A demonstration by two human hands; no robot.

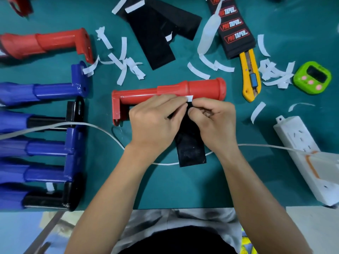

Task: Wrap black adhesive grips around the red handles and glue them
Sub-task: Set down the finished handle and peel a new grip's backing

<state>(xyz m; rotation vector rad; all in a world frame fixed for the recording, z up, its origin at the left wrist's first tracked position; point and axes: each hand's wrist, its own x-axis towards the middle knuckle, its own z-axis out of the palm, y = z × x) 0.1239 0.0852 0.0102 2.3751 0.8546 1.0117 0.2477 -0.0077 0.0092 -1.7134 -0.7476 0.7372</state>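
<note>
Head view: at the centre of the frame my left hand (156, 121) and right hand (213, 121) pinch the top edge of a black grip strip (190, 143), its white backing tab (189, 98) against the glossy red handle (170, 94) lying on the green tabletop (165, 189).

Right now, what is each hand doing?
Left hand: closed, pinching the top edge of the black grip strip at its white backing tab.
Right hand: closed, pinching the same strip.

handle (183, 89) behind grip (190, 145), knife (251, 74) right
</note>
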